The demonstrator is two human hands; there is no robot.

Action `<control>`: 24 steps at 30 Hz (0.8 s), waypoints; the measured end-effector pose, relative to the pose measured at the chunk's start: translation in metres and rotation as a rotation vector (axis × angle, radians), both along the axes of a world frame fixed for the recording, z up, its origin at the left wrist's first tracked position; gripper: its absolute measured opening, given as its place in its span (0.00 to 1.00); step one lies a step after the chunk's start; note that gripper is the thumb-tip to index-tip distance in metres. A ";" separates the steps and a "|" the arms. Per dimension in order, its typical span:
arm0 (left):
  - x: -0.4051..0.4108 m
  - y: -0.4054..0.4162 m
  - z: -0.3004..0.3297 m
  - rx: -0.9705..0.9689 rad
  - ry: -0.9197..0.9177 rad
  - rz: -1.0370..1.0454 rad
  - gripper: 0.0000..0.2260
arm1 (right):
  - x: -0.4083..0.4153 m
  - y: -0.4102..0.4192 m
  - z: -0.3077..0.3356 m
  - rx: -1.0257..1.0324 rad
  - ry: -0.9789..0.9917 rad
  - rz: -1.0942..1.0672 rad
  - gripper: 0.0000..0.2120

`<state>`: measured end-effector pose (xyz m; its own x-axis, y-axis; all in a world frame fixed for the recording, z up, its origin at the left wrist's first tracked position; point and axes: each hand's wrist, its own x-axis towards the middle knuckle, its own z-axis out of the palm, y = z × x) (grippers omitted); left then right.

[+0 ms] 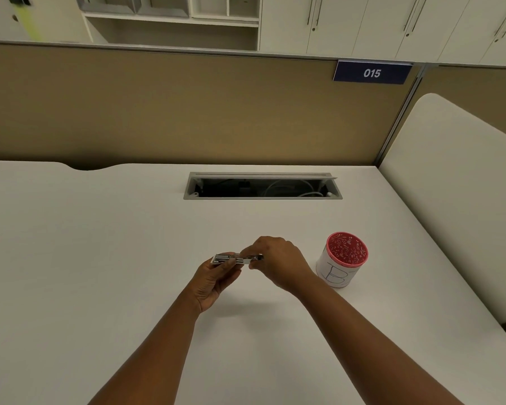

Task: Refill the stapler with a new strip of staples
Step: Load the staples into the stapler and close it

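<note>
Silver stapler (231, 258) held above desk (100, 258), frame centre | left hand (214, 280) fingers closed round its left end | right hand (278, 263) fingertips pinching its right end | red-rimmed cup (342, 260) right

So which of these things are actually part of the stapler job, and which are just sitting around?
Part of the job:
- stapler, held above the desk
- left hand, gripping the stapler from below
- right hand, fingers pinched at the stapler's right end

Just lying about:
- red-rimmed cup marked B, standing right of the hands
- open cable tray in the desk
- 015 sign
</note>
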<state>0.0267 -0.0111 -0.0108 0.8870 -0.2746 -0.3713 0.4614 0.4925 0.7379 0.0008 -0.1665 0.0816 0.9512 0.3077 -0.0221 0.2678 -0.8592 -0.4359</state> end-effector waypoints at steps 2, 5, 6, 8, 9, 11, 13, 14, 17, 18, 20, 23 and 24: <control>0.000 0.000 0.002 0.003 -0.014 0.013 0.05 | -0.001 -0.002 0.001 0.024 -0.011 -0.012 0.14; 0.001 0.002 0.004 -0.004 -0.023 0.027 0.10 | 0.001 -0.011 0.002 -0.068 0.022 -0.044 0.24; 0.000 0.003 0.005 -0.003 -0.026 0.035 0.10 | 0.002 -0.017 0.002 -0.161 0.039 -0.062 0.25; 0.000 0.005 0.005 -0.008 -0.028 0.050 0.15 | 0.005 -0.028 0.005 -0.218 0.091 -0.119 0.23; 0.000 0.006 0.004 -0.001 -0.031 0.055 0.18 | 0.007 -0.033 0.007 -0.146 0.117 -0.147 0.21; -0.001 0.007 0.004 0.002 -0.041 0.067 0.21 | 0.009 -0.041 0.011 0.058 0.126 -0.185 0.17; -0.001 0.006 0.005 -0.002 -0.052 0.078 0.20 | 0.009 -0.045 0.013 0.195 0.087 -0.209 0.15; -0.001 0.005 0.007 -0.001 -0.057 0.081 0.19 | 0.009 -0.046 0.014 0.245 0.049 -0.218 0.15; 0.000 0.004 0.006 0.041 -0.079 0.040 0.11 | 0.009 -0.042 0.014 0.458 -0.080 -0.239 0.15; 0.000 0.003 0.006 0.062 -0.078 0.021 0.08 | 0.010 -0.038 0.015 0.538 -0.109 -0.246 0.16; 0.000 -0.001 0.005 0.099 -0.074 -0.007 0.07 | 0.009 -0.028 0.014 0.633 -0.154 -0.235 0.19; 0.000 -0.009 0.007 0.160 -0.085 -0.060 0.06 | 0.004 -0.011 0.006 0.625 -0.220 -0.156 0.17; -0.001 -0.011 0.008 0.169 -0.088 -0.075 0.06 | 0.001 -0.005 0.001 0.582 -0.259 -0.120 0.15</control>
<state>0.0261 -0.0218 -0.0026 0.8974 -0.2820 -0.3393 0.4221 0.3251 0.8463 0.0018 -0.1718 0.0828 0.9319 0.0909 0.3511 0.3434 -0.5322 -0.7738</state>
